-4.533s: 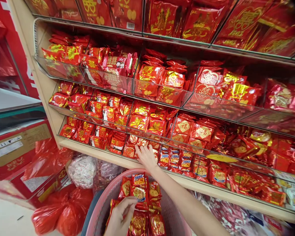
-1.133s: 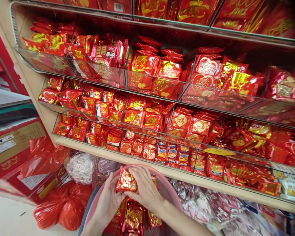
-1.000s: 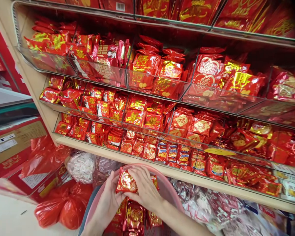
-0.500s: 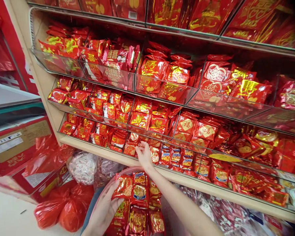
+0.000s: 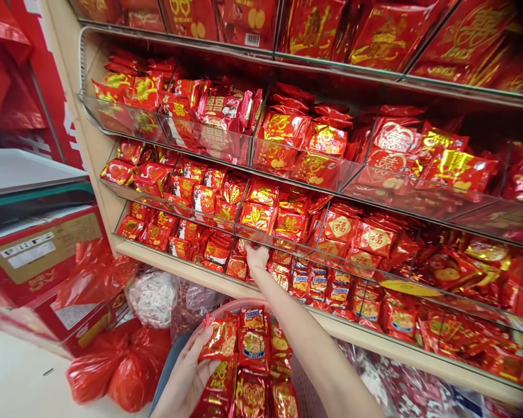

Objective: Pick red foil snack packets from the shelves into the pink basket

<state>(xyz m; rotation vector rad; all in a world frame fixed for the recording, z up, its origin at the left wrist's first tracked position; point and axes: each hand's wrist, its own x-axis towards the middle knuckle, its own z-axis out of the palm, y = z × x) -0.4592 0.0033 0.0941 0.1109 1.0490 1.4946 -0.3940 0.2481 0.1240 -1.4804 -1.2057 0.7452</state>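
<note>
Your left grip (image 5: 190, 360) is clamped on a red packet (image 5: 220, 339), thumb over its left side and fingers curled at its near edge, holding it above the left part of the pink basket (image 5: 303, 380). The packet lies face up, its sides running roughly away from you and its far end leaning slightly right; it looks nearly square at this angle, so you cannot firmly tell its long axis. A pinkish crimp sticks out at the far left corner. The wrapper is glossy and puffed, red with gold printing across the middle and a pale picture of food toward the lower right. Just right of it, in the basket, you have a packet with a blue-and-white label (image 5: 253, 351), and nearer you a packet with a gold heart (image 5: 250, 397). Your right grip (image 5: 258, 258) is at the bottom row of the shelf (image 5: 187, 271), fingers bent in among small red-and-gold packets (image 5: 236, 267); the fingertips are hidden, so you cannot tell whether they are closed on anything. To the right of that hand stand blue-labelled packets (image 5: 318, 281), and farther along hangs a yellow oval tag (image 5: 412, 287). On the floor at far left sit red plastic bags (image 5: 124, 368) beside stacked cartons (image 5: 47, 249).
</note>
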